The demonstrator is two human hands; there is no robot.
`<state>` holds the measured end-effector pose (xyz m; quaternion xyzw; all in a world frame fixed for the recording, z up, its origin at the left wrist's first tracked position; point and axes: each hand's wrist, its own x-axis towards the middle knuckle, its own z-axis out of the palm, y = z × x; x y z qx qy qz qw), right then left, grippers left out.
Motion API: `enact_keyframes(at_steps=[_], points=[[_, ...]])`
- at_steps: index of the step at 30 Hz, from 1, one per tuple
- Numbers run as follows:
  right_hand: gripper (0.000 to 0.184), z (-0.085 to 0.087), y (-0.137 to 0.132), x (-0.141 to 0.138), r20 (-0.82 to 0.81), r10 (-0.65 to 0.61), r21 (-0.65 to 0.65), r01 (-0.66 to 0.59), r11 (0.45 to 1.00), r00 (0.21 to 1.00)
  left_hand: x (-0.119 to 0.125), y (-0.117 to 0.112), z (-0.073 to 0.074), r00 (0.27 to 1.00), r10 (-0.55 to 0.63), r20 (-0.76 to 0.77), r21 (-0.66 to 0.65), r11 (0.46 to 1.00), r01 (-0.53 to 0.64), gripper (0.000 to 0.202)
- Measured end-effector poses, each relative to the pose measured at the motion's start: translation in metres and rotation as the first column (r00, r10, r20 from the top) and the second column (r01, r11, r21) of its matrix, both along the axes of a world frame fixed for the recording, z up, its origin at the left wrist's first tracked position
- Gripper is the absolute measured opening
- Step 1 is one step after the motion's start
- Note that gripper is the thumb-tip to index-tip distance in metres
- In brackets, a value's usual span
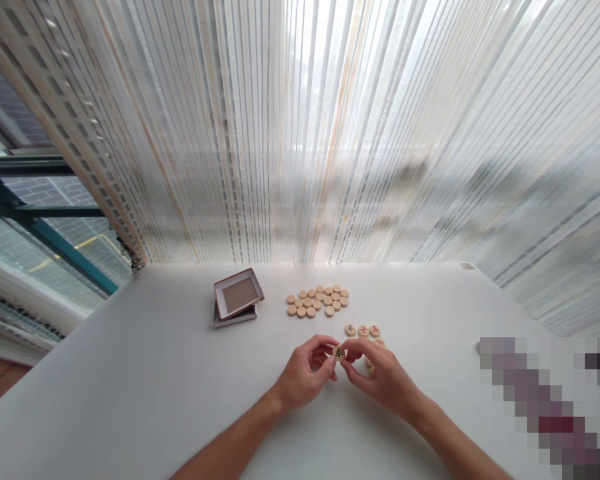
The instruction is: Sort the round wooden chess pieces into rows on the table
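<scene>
My left hand (307,373) and my right hand (380,373) meet over the white table (145,387), both pinching one round wooden game piece (339,353) with a dark character on its face. Just beyond my right hand lie a few face-up pieces (363,331) with red and dark marks; some more are partly hidden under that hand. Farther back sits a cluster of several blank-side-up wooden pieces (318,301).
A small open box with its lid stacked askew (237,297) stands to the left of the cluster. Striped sheer curtains (330,133) hang behind the table's far edge, with a window frame (40,227) at left. A blurred-out area (550,407) covers the right corner.
</scene>
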<state>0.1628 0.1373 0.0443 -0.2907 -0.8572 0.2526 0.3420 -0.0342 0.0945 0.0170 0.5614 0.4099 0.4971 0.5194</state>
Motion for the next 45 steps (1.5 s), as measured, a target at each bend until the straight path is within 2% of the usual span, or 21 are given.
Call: enact_keyframes(at_steps=[6,16,25,28,31,35,38,45], points=[[0.015,0.004,-0.001,0.001,0.004,0.019,-0.005,-0.019,1.000,1.000,0.001,-0.002,0.003,0.998,0.003,-0.057,0.020,1.000,-0.002,0.032],[0.004,-0.003,0.002,0.003,0.021,-0.034,0.025,0.034,0.999,0.999,0.004,-0.007,0.012,0.983,0.005,-0.184,0.070,0.997,0.008,0.032],[0.010,-0.002,0.005,0.005,0.026,-0.046,0.035,0.045,0.998,0.999,0.003,-0.008,0.010,0.968,0.039,-0.248,0.106,0.994,-0.013,0.027],[0.014,0.003,0.014,0.012,0.000,-0.114,0.033,0.113,0.993,0.994,0.005,-0.009,0.012,0.957,0.077,-0.279,0.157,0.987,-0.033,0.024],[0.017,0.005,0.027,0.024,-0.028,-0.236,-0.015,0.236,0.972,0.971,0.006,-0.012,0.013,0.946,0.090,-0.313,0.210,0.978,-0.023,0.023],[0.020,0.002,0.039,0.034,-0.047,-0.341,-0.043,0.339,0.940,0.939,0.006,-0.015,0.014,0.891,0.129,-0.436,0.285,0.959,0.000,0.025],[0.023,-0.001,0.041,0.035,-0.044,-0.349,-0.046,0.347,0.937,0.936,0.005,-0.016,0.015,0.850,0.135,-0.510,0.316,0.948,0.039,0.027],[0.025,-0.002,0.042,0.034,-0.045,-0.349,-0.045,0.347,0.937,0.936,0.006,-0.013,0.015,0.819,0.114,-0.562,0.364,0.923,0.121,0.025]])
